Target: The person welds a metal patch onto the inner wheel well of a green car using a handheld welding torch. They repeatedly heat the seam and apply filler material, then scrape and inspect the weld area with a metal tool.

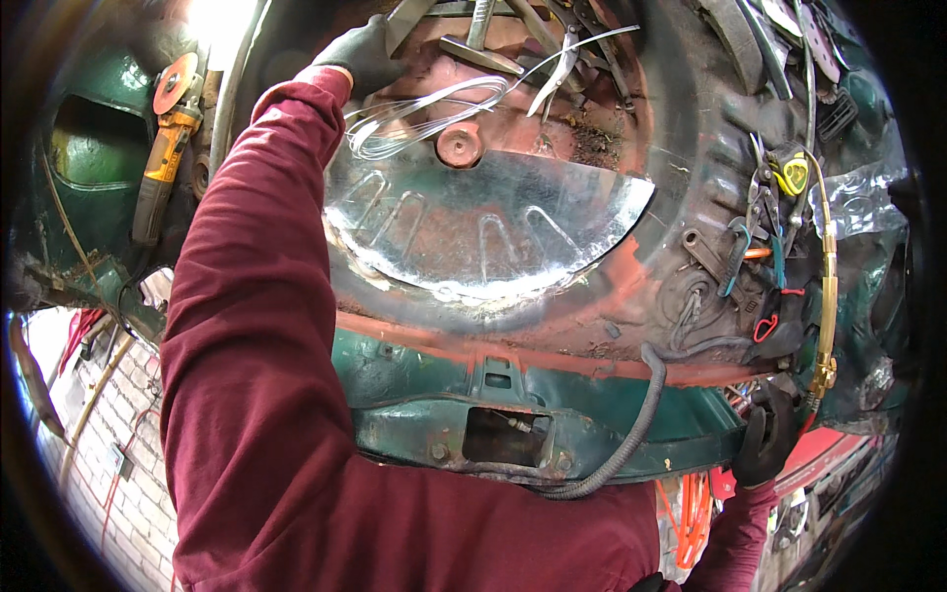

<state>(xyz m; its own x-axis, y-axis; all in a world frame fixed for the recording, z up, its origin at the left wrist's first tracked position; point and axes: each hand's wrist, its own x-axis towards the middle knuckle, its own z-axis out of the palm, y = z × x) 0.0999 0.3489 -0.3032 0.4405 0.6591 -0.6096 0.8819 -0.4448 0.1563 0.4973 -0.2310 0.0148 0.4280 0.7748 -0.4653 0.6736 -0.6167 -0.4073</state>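
Note:
My left hand (361, 56), in a dark grey glove, reaches to the far side of the round well. Its fingers close on a flat-faced grey metal piece (405, 24), whose kind I cannot make out. Beside it lie a hammer (480, 55), locking pliers (558, 71) and a loose coil of thin wire (424, 118). A shiny half-round sheet-metal panel (493, 227) covers the near part of the well. My right hand (766, 434), also gloved, is low at the right by the green body edge, fingers curled and apart, nothing visible in them. A brass torch (828, 316) hangs close to it.
An angle grinder (166, 163) with an orange disc rests at the left. Several pliers and snips (760, 212) and a yellow tape measure (792, 174) lie on the right. A grey corrugated conduit (646, 414) loops over the green rear body panel (612, 419).

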